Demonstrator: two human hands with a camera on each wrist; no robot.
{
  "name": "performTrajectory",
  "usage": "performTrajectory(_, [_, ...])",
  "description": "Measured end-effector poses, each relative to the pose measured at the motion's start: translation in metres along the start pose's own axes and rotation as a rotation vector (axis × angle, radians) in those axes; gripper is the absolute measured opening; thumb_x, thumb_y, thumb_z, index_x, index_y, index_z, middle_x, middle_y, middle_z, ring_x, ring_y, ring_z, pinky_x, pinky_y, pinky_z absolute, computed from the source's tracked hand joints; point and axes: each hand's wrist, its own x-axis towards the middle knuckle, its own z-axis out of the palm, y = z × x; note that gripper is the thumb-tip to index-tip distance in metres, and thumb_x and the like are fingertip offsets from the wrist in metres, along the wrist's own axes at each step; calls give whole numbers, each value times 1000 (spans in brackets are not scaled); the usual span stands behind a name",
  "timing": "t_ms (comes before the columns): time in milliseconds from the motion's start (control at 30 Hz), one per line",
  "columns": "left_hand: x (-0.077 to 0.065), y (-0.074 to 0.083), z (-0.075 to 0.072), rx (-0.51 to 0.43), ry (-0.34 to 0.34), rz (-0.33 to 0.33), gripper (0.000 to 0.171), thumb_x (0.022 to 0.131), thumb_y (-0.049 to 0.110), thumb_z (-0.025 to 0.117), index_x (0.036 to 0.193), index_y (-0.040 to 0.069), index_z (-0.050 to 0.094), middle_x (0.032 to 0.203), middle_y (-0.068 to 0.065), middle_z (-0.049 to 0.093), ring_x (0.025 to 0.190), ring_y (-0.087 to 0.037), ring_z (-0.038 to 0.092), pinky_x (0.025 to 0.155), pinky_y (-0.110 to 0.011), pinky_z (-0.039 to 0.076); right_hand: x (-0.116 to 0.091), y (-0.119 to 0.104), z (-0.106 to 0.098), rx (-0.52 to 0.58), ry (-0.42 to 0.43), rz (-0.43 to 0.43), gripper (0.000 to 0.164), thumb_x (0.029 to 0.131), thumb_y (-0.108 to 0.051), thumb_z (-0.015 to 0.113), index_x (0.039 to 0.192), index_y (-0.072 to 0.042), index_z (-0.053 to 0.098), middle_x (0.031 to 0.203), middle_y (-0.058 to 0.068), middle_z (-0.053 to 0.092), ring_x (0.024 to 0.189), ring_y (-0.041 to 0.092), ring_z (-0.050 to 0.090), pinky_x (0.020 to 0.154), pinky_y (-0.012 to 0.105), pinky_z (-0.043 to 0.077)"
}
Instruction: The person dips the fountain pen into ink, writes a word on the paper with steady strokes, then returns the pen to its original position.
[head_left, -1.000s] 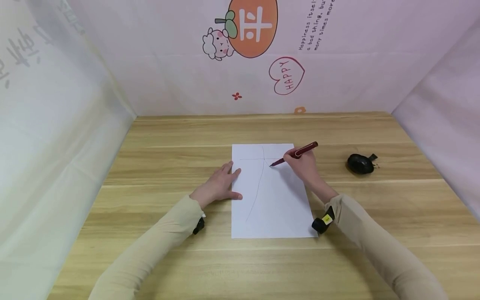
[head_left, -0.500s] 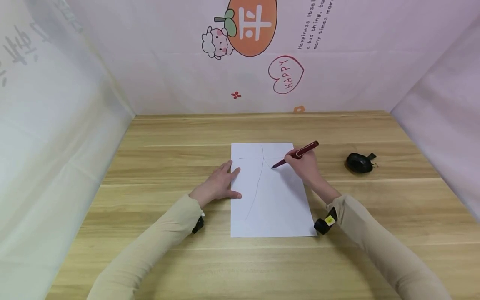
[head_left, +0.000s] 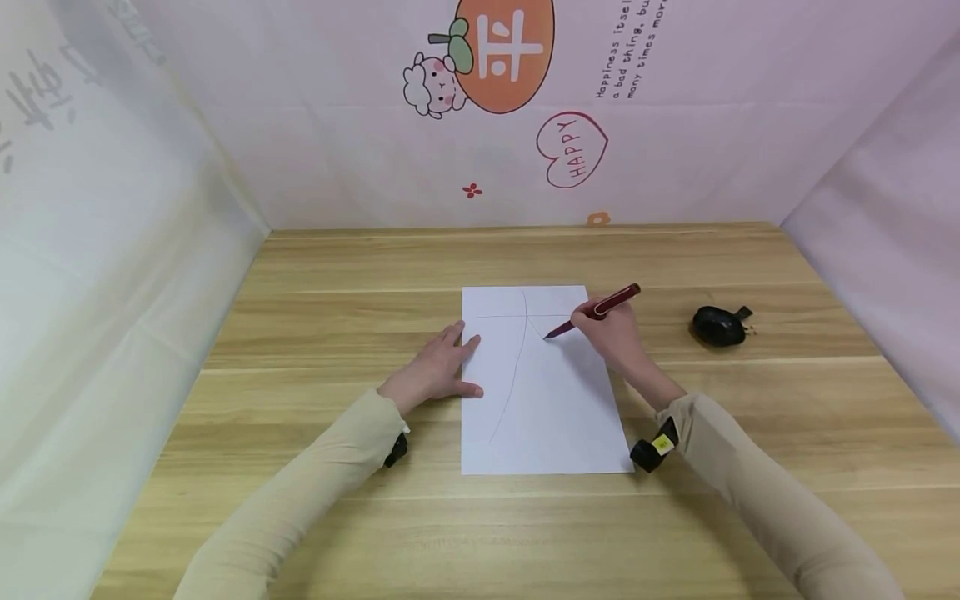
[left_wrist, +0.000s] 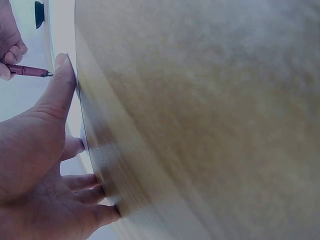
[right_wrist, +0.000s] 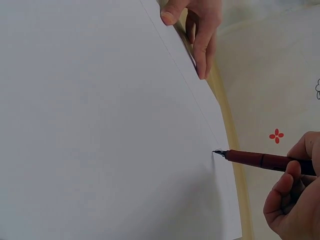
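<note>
A white sheet of paper (head_left: 551, 408) lies on the wooden table, bearing a thin horizontal line, a long curved stroke crossing it and a short slanted stroke from the crossing. My right hand (head_left: 611, 333) pinches a dark red fountain pen (head_left: 618, 296) over the sheet's upper right. In the right wrist view the metal nib of the fountain pen (right_wrist: 245, 157) meets the paper. My left hand (head_left: 435, 371) rests at the sheet's left edge with fingers spread, its thumb and a fingertip on the paper. The left wrist view shows that thumb (left_wrist: 57, 92) stretched along the edge.
A black rounded object (head_left: 720, 326) with a small tab lies on the table (head_left: 360, 275) to the right of the paper. White printed cloth (head_left: 337, 150) stands behind the table and along both sides. Each wrist wears a small black camera (head_left: 651, 450).
The pen tip has moved slightly down and right, and the short slanted stroke has grown longer. My right hand shifted with it; my left hand stays in place on the paper.
</note>
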Motion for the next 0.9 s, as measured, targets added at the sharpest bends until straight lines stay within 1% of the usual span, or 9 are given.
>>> performTrajectory(200, [1,0,1,11,6,4,88,80,49,67,149,12,26,157,-20,8,145,-36,13,118,-47,19,-3,0,-1,-8,3,-11,20,84,-13,57,95,1,67,82,9,63,70,17,46,59,24,37])
performTrajectory(467, [1,0,1,18,9,12,88,80,49,67,149,11,26,157,-21,9,145,-37,14,118,-47,19,-5,1,-4,-11,-16,-10,22,86,-15,55,98,0,66,87,14,63,74,18,46,59,24,37])
performTrajectory(567, [1,0,1,21,9,11,88,80,49,67,149,11,26,157,-21,9,145,-37,14,118,-48,19,-6,1,-4,-1,-11,-13,21,85,-14,56,97,0,66,85,11,63,72,17,46,58,24,36])
performTrajectory(733, [1,0,1,27,6,10,89,80,49,67,149,11,25,157,-21,9,145,-37,13,118,-47,18,-8,2,-6,1,-1,-19,20,84,-13,56,95,1,67,77,4,61,67,15,45,56,24,35])
performTrajectory(900, [1,0,1,19,3,2,88,80,49,67,149,12,25,157,-21,7,145,-37,12,118,-48,19,-10,2,-7,5,4,-3,20,83,-12,57,94,0,67,72,-2,59,63,12,44,54,23,35])
